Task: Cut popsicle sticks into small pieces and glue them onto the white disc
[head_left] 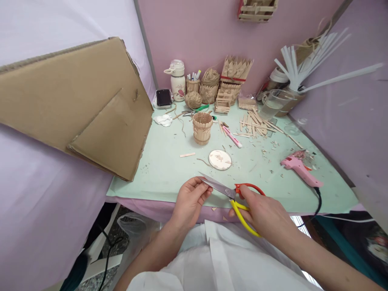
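Note:
My right hand (263,210) is closed on the handles of a pair of scissors (224,188), one handle red and the other yellow. The blades point left, to the fingers of my left hand (190,198). That hand is pinched shut at the blades, and whatever it holds is too small or hidden to name. Beyond the hands lies a round white lid (220,159) with small wooden scraps on it. A little wooden-stick pot (202,128) stands upright farther back, and a short flat stick (187,154) lies in front of it.
A pink glue gun (303,169) lies at the right with its cord over the edge. Loose sticks (254,123) and a pink cutter (232,136) are behind. A large cardboard piece (100,105) rises at the left. A bottle (178,83) and twine ball (193,100) stand at the back.

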### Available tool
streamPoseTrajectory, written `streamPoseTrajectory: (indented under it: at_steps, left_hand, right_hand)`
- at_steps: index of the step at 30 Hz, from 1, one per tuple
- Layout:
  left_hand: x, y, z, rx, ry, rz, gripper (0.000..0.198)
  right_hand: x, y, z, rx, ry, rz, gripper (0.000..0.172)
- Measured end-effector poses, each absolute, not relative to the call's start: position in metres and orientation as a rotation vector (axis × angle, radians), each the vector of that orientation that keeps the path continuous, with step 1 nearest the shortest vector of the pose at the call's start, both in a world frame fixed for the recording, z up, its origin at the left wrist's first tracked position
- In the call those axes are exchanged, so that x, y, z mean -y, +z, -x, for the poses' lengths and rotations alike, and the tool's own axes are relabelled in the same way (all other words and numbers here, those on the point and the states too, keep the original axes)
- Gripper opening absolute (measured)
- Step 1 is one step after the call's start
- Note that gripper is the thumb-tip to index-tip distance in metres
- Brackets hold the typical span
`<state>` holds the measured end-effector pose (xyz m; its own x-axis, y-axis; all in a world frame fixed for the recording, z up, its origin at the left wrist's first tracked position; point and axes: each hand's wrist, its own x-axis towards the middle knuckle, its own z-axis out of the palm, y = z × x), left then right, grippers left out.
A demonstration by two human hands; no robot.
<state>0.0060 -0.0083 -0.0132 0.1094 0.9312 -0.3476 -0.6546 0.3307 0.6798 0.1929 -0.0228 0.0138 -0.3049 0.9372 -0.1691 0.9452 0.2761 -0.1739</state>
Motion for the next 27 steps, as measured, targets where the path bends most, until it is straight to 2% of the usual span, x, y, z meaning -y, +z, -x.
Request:
streamPoseTrajectory:
  at_steps: [3,8,13,20,23,27]
  left_hand:
    - [0.0072,-0.0125,-0.0056,-0.841,1.199,-0.408,0.009]
    - [0.0069,-0.0108,-0.0038,-0.831,1.178,-0.38,0.01]
    - [0.0075,-0.0122,-0.0031,-0.795,1.207,-0.361,0.011]
    - [0.0055,-0.0123,-0.0026,-0.848,1.194,-0.359,0.012]
    - [0.0056,-0.0122,-0.0031,-0.861,1.195,-0.359,0.011]
    - [0.0067,-0.0124,-0.0041,-0.868,1.23,-0.396,0.01]
  right_hand:
    - [0.022,0.0145,-0.195,-2.461,-0.508,-1.865,0.017]
    - [0.0188,0.0161,-0.198,-2.416,-0.989,-1.952,0.012]
    - [0.0175,0.0172,-0.1972,-2.371,-1.1,-1.978,0.013]
    - [0.0189,0.0147,-0.197,-2.372,-1.06,-1.978,0.013]
    - [0.0194,0.0148,-0.196,-2.387,-0.899,-1.957,0.013]
    - [0.0197,0.0171,-0.193,-2.413,-0.616,-1.893,0.022]
